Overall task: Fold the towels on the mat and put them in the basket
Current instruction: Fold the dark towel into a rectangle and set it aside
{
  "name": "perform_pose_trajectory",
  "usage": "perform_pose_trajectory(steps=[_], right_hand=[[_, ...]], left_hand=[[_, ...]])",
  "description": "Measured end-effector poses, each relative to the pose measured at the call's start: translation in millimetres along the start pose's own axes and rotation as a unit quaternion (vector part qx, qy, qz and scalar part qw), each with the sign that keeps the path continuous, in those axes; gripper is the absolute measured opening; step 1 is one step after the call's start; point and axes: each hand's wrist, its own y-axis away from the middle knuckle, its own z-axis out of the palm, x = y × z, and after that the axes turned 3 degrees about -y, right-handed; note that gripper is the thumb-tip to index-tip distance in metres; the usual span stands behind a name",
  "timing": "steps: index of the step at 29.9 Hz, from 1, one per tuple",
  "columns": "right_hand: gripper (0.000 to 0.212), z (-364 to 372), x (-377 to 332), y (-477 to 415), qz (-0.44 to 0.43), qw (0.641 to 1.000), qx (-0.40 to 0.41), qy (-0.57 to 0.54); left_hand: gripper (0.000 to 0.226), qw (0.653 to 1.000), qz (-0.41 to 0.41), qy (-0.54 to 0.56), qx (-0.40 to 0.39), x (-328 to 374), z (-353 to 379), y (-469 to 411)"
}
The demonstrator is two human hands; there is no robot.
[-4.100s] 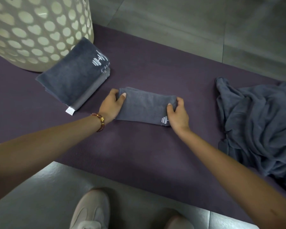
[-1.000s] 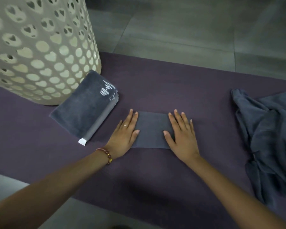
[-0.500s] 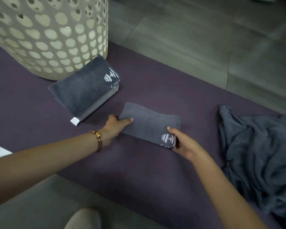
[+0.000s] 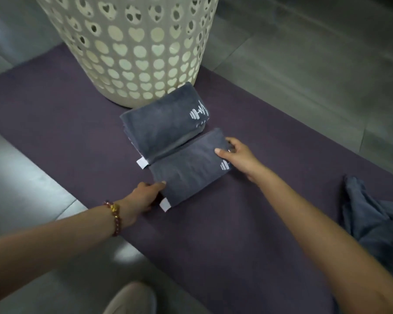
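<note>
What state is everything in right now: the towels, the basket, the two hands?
Basket: upright, inside hidden.
Near towel: folded, gripped at both ends.
Far towel: folded, lying by the basket.
Towel heap: crumpled, not yet folded.
Left hand: grips the near towel.
Right hand: grips the near towel.

Dim indoor light, soft shadows, pale glare on floor [image 4: 123, 254], slight blur, wide-angle bending at edges

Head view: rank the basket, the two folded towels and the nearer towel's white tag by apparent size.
1. basket, largest, though cropped by the frame.
2. folded towel by the basket and nearer folded towel: they look alike, so no ranking between them.
3. white tag, smallest.
</note>
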Motion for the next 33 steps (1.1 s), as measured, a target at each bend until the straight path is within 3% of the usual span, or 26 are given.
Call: perform_pose_trajectory(steps=[2, 4, 5, 7, 8, 9, 11, 13, 16, 19, 22, 25, 27, 30, 33], right_hand=[[0.043, 12.6, 8.5, -16.6, -0.007, 0.995, 0.051, 0.09], [0.054, 21.8, 13.8, -22.6, -0.049, 0.974, 0.11, 0.191], [0.057, 25.5, 15.1, -23.2, -0.08, 0.962, 0.12, 0.232], [0.057, 30.7, 16.5, -23.6, -0.123, 0.947, 0.108, 0.275], [0.054, 32.0, 16.6, -24.0, -0.131, 0.949, 0.099, 0.269], [0.05, 33.0, 14.4, -24.0, -0.139, 0.957, 0.099, 0.237], [0.044, 31.7, 9.6, -26.4, -0.151, 0.971, 0.111, 0.147], [0.04, 29.7, 7.6, -30.0, -0.156, 0.972, 0.112, 0.135], [0.041, 30.1, 11.4, -38.9, -0.107, 0.972, 0.102, 0.184], [0.046, 34.6, 9.6, -43.6, -0.036, 0.947, 0.101, 0.303], [0.053, 35.0, 9.9, -42.9, 0.008, 0.938, 0.112, 0.329], [0.053, 22.9, 6.2, -45.8, 0.07, 0.975, 0.092, 0.19], [0.037, 17.3, 0.0, -47.1, 0.014, 0.993, 0.055, 0.106], [0.027, 16.9, -3.6, -53.6, -0.088, 0.983, 0.054, 0.152], [0.039, 21.3, -0.5, -58.5, -0.056, 0.965, 0.112, 0.229]], left_hand=[[0.06, 0.982, 0.02, -0.105, 0.155, -5.0, 4.7, 1.7], [0.066, 0.932, 0.211, -0.206, 0.211, -8.0, 8.7, 20.1], [0.067, 0.877, 0.334, -0.275, 0.21, -7.9, 9.3, 27.4], [0.064, 0.727, 0.505, -0.42, 0.2, -10.7, 10.3, 19.8], [0.063, 0.676, 0.535, -0.471, 0.186, -9.3, 12.1, 10.3], [0.063, 0.653, 0.535, -0.508, 0.172, -7.2, 15.1, -0.2], [0.065, 0.65, 0.495, -0.556, 0.154, 2.0, 24.0, -15.2], [0.069, 0.655, 0.461, -0.581, 0.145, 7.1, 30.8, -27.4], [0.077, 0.67, 0.428, -0.592, 0.134, 8.9, 33.3, -39.6], [0.092, 0.676, 0.416, -0.594, 0.131, 8.7, 32.6, -43.8], [0.103, 0.669, 0.413, -0.602, 0.14, 8.5, 33.8, -46.9], [0.108, 0.66, 0.429, -0.594, 0.167, 7.3, 36.1, -45.2], [0.104, 0.658, 0.444, -0.58, 0.184, 4.0, 35.0, -44.0], [0.096, 0.635, 0.469, -0.579, 0.203, 2.5, 37.2, -41.7], [0.089, 0.645, 0.446, -0.593, 0.184, 9.5, 43.7, -42.9]])
